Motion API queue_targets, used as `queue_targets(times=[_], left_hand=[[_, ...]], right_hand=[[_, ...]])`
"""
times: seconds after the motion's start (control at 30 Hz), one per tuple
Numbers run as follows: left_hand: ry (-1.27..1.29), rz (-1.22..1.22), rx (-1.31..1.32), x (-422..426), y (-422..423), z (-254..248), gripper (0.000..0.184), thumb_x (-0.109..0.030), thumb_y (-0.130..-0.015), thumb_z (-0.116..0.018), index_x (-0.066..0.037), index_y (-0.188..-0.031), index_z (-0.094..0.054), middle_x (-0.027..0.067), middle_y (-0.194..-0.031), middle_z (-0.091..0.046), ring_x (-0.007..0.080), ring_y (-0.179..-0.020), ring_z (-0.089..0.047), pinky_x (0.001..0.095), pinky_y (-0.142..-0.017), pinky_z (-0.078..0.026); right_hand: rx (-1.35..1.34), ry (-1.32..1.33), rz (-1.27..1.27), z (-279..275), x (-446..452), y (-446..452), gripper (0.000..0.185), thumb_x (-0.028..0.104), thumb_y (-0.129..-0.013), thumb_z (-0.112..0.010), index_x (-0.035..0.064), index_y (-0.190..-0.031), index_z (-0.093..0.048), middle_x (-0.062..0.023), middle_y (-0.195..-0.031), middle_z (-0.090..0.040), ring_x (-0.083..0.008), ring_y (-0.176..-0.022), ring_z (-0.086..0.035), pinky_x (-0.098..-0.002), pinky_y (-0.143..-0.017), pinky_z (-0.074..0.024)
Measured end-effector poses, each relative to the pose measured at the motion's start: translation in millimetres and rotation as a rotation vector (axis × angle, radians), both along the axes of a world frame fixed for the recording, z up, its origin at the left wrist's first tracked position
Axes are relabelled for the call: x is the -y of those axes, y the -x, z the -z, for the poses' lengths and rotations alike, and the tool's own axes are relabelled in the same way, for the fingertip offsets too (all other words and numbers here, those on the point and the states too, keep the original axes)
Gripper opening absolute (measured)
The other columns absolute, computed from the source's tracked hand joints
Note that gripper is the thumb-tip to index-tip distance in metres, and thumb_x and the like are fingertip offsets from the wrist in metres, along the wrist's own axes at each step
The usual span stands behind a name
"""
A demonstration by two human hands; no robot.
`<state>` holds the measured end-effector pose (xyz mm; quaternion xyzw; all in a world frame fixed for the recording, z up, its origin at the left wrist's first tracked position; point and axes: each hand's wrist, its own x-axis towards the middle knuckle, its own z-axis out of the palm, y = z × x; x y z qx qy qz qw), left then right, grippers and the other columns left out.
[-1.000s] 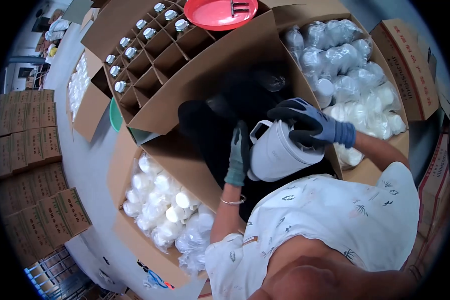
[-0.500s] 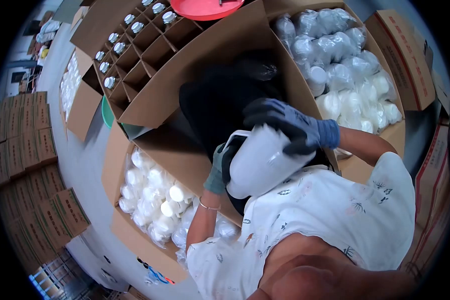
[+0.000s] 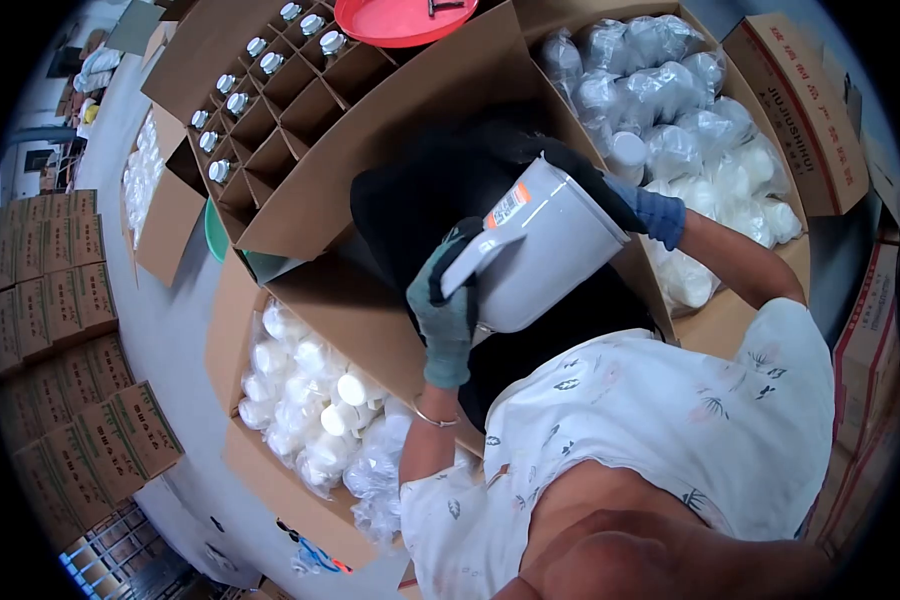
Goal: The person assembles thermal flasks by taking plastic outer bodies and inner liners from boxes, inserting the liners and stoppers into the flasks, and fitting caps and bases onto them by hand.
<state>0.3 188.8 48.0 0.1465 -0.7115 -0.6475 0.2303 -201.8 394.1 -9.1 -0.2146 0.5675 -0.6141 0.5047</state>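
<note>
Left hand (image 3: 448, 300): knit glove (image 3: 448, 345), grey-green at cuff and back, dark coating toward the fingers. Thin, pale metal bracelet (image 3: 437, 419) on the left wrist. Right hand (image 3: 595, 180): glove with ribbed blue-grey cuff (image 3: 662, 218), dark over the fingers. Shirt (image 3: 650, 400): white, loose, short-sleeved, wide neckline, scattered dark leaf prints, some faint pink. Trousers (image 3: 395, 205): apparently black; detail lost in shadow.
</note>
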Motion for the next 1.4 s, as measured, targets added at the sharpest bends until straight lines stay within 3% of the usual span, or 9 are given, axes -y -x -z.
queue_targets(times=[0.17, 0.37, 0.53, 0.63, 0.87, 1.03, 1.27, 1.33, 1.4], left_hand=[[0.519, 0.145, 0.242, 36.2, 12.0, 2.2, 0.035, -0.002, -0.079, -0.052, 0.001, -0.110, -0.067, 0.0137, -0.107, -0.070, 0.0240, -0.097, -0.066, 0.0341, -0.093, -0.048], [0.437, 0.009, -0.117, 11.7, 42.1, -25.8, 0.038, -0.001, -0.077, -0.047, 0.005, -0.108, -0.068, 0.0134, -0.105, -0.070, 0.0209, -0.101, -0.065, 0.0334, -0.098, -0.045], [0.014, 0.039, 0.008, 27.9, 45.8, -19.3, 0.033, -0.004, -0.080, -0.053, 0.005, -0.108, -0.067, 0.0150, -0.103, -0.070, 0.0230, -0.095, -0.066, 0.0343, -0.091, -0.050], [1.032, 0.171, 0.061, 58.4, 38.6, 16.4, 0.024, -0.006, -0.081, -0.059, 0.002, -0.101, -0.068, 0.0166, -0.093, -0.068, 0.0321, -0.081, -0.065, 0.0369, -0.076, -0.052], [0.087, -0.213, 0.113, 21.1, 47.5, -2.7, 0.031, -0.002, -0.078, -0.056, 0.002, -0.106, -0.068, 0.0138, -0.101, -0.070, 0.0250, -0.091, -0.066, 0.0368, -0.084, -0.052], [0.286, -0.109, -0.113, 24.3, 53.4, -6.3, 0.028, -0.004, -0.084, -0.054, 0.003, -0.108, -0.068, 0.0130, -0.106, -0.070, 0.0185, -0.096, -0.064, 0.0322, -0.092, -0.048], [-0.030, -0.088, 0.109, 41.8, 51.0, 7.4, 0.028, -0.006, -0.084, -0.057, 0.003, -0.108, -0.068, 0.0122, -0.100, -0.070, 0.0203, -0.089, -0.065, 0.0333, -0.082, -0.052], [1.054, 0.085, 0.066, 56.3, 40.0, 27.7, 0.024, -0.005, -0.085, -0.058, 0.001, -0.105, -0.069, 0.0136, -0.099, -0.068, 0.0263, -0.088, -0.065, 0.0336, -0.076, -0.052], [0.422, 0.140, 0.197, 44.9, 40.1, 25.6, 0.025, -0.004, -0.083, -0.058, 0.002, -0.106, -0.068, 0.0137, -0.100, -0.068, 0.0259, -0.086, -0.065, 0.0332, -0.076, -0.053]], right_hand=[[-1.219, 0.410, -0.307, -116.4, 18.8, 1.1, 0.094, 0.065, -0.078, -0.061, 0.0055, -0.146, -0.033, -0.0148, -0.146, -0.035, -0.0209, -0.137, -0.030, -0.0381, -0.114, -0.0255], [0.055, 0.328, 0.237, -26.6, 17.7, -7.1, 0.048, 0.035, -0.098, -0.051, 0.0069, -0.136, -0.042, -0.0065, -0.134, -0.044, -0.0130, -0.116, -0.049, -0.0283, -0.096, -0.0448], [-0.540, 0.299, 0.125, -45.4, 5.5, -0.3, 0.071, 0.045, -0.090, -0.057, 0.0062, -0.145, -0.035, -0.0132, -0.142, -0.038, -0.0211, -0.129, -0.039, -0.0345, -0.107, -0.0352], [-1.181, 0.367, -0.143, -137.7, 17.6, 19.2, 0.080, 0.055, -0.080, -0.058, 0.0083, -0.143, -0.041, -0.0186, -0.144, -0.036, -0.0339, -0.134, -0.035, -0.0449, -0.110, -0.0280], [-0.429, 0.312, 0.083, -84.8, 23.5, 1.9, 0.079, 0.051, -0.086, -0.060, 0.0152, -0.149, -0.029, -0.0112, -0.149, -0.033, -0.0276, -0.137, -0.032, -0.0418, -0.112, -0.0284], [-0.242, 0.266, 0.190, -75.7, 25.9, -3.0, 0.077, 0.049, -0.089, -0.058, 0.0143, -0.150, -0.027, -0.0108, -0.151, -0.030, -0.0246, -0.139, -0.030, -0.0403, -0.113, -0.0278], [-0.872, 0.303, -0.116, -99.5, 23.3, 36.6, 0.080, 0.051, -0.084, -0.058, 0.0091, -0.147, -0.033, -0.0176, -0.151, -0.029, -0.0332, -0.141, -0.026, -0.0465, -0.113, -0.0240], [-1.146, 0.422, -0.227, -119.1, 26.1, 31.3, 0.097, 0.063, -0.065, -0.066, 0.0094, -0.143, -0.042, -0.0225, -0.145, -0.034, -0.0403, -0.137, -0.027, -0.0511, -0.111, -0.0237], [-1.124, 0.403, -0.166, -112.7, 25.5, 15.2, 0.092, 0.060, -0.067, -0.065, 0.0094, -0.141, -0.044, -0.0215, -0.144, -0.036, -0.0391, -0.136, -0.030, -0.0499, -0.111, -0.0251]])
